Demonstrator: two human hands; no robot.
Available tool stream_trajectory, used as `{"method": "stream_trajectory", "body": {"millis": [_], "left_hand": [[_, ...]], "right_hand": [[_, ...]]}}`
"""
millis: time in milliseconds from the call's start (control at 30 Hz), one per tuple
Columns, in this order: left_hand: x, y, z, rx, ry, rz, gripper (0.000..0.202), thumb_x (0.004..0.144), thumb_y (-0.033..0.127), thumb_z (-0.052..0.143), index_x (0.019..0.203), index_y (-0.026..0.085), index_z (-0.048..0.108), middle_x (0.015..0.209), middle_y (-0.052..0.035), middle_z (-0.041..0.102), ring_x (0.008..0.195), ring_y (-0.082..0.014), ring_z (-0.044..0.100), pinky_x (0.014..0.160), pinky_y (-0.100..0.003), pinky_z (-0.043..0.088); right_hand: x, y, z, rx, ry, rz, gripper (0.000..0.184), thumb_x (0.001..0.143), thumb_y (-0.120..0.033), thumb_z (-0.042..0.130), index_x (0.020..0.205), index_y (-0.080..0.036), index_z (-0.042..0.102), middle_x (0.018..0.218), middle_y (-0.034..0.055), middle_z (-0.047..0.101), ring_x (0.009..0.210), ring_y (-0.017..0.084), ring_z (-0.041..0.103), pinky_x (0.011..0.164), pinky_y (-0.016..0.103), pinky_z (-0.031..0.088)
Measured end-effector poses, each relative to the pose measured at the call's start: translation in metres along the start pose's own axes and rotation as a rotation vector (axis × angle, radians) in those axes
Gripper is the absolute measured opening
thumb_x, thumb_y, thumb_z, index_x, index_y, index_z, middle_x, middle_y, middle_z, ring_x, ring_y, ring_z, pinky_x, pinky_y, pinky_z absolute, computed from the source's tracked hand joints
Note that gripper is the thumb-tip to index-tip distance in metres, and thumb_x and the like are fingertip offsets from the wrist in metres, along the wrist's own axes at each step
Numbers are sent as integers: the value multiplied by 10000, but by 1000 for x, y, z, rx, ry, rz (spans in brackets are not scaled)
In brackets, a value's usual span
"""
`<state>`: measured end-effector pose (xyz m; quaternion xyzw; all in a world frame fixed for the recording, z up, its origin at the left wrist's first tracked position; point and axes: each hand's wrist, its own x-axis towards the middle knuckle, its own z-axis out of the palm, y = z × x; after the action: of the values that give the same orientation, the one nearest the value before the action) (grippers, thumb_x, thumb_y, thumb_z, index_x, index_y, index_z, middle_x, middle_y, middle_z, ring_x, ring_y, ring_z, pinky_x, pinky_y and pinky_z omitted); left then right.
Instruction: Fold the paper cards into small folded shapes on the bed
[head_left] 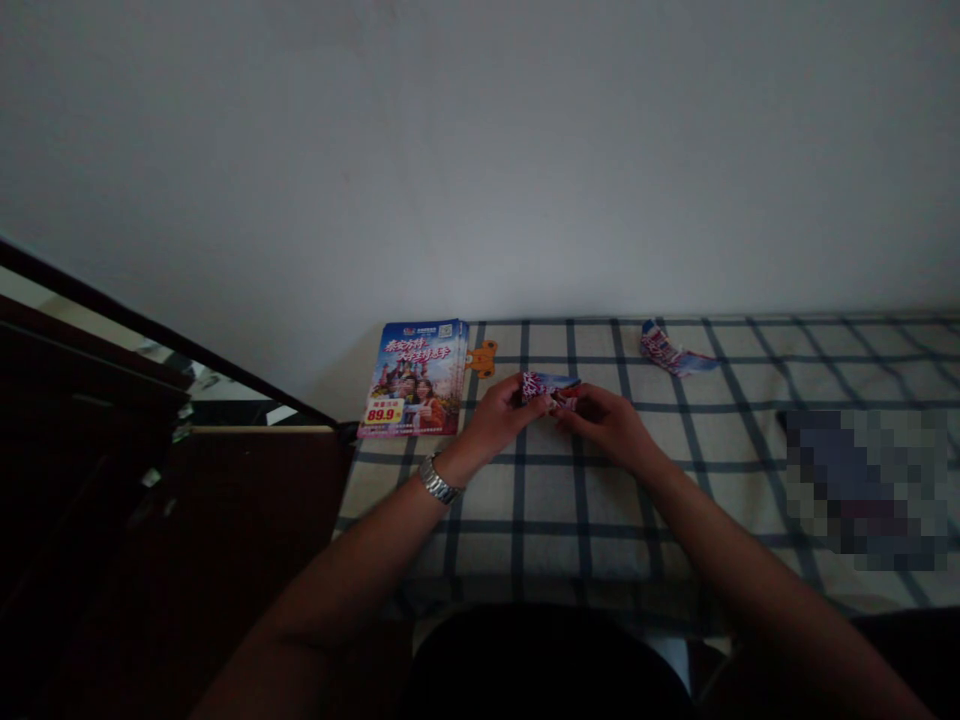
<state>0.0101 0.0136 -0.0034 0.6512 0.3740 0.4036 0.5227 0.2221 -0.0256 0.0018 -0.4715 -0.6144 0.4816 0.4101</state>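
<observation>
Between my two hands is a folded printed flyer (551, 381) in blue, red and white, held just above the checked cloth. My left hand (506, 410), with a metal watch on its wrist, grips the flyer's left side, thumb in front. On the other side my right hand (598, 412) pinches it with closed fingers. Part of the flyer is hidden behind the fingers. To the left lies a stack of flyers (414, 380) with the same kind of print. Right of my hands, a creased, folded flyer (675, 352) rests near the wall.
A checked blue and white cloth (585, 525) covers the surface. Beside the stack sits a small orange bear-shaped item (481, 358). A pixelated dark object (862, 490) lies at the right. The white wall (480, 160) rises behind; dark furniture (75, 420) stands at the left.
</observation>
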Motion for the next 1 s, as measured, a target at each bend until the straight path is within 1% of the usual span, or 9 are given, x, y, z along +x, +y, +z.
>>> {"method": "stream_trajectory", "body": {"millis": [100,167,267,333,367,467,567,833,1000], "left_hand": [[0,-1,0,43,-20,-10,360,907,525,735,976,177,674,902,-34,707,828,-187,659,773,-313,541],[-1,1,-1,80,-8,4,360,904,519,741,992,177,674,896,-30,703,818,-181,663,760,-303,549],[-2,7,-3,78,57,71,352,918,469,738,1120,189,670,1012,-49,709,908,-180,686,809,-294,570],[-1,11,-5,28,91,114,325,932,446,729,1129,195,665,1071,-57,710,971,-179,698,854,-293,578],[-1,12,-6,10,90,118,311,935,444,726,1110,194,664,1065,-57,713,970,-178,702,854,-293,583],[0,14,-8,7,97,106,302,943,464,713,1050,187,663,1039,-60,725,954,-179,711,864,-311,597],[1,14,-9,15,108,97,319,946,485,707,1031,181,661,1027,-62,734,946,-185,719,874,-329,605],[0,15,-8,-58,116,32,340,937,497,717,1049,179,669,1021,-61,735,942,-193,722,886,-360,613],[0,13,-8,-88,112,8,375,949,538,684,1046,176,667,1017,-67,730,926,-194,717,875,-366,617]], "right_hand": [[0,0,-1,5,35,8,369,868,-564,751,1047,-243,714,943,53,779,799,233,735,772,377,616],[1,0,-4,-28,68,-3,352,865,-561,754,1001,-237,723,909,50,779,781,230,733,762,371,610],[2,0,-8,-79,122,-6,337,863,-553,757,950,-229,727,827,41,766,734,223,717,706,354,587],[2,0,-11,-89,141,2,343,861,-556,757,947,-225,728,820,41,764,724,222,709,680,347,573],[2,0,-12,-87,146,6,346,859,-557,759,945,-224,726,826,42,765,723,220,707,674,344,568],[3,-1,-12,-87,151,9,343,859,-556,760,917,-221,713,810,37,756,709,211,693,654,330,550],[3,-2,-12,-119,165,5,348,864,-562,748,882,-218,703,749,25,724,674,198,663,624,317,522],[2,-2,-12,-114,139,7,345,866,-562,743,897,-219,709,754,25,722,663,195,645,615,318,503],[1,-6,-13,-84,110,13,350,860,-561,750,875,-215,703,735,21,714,662,193,644,616,314,507]]}}
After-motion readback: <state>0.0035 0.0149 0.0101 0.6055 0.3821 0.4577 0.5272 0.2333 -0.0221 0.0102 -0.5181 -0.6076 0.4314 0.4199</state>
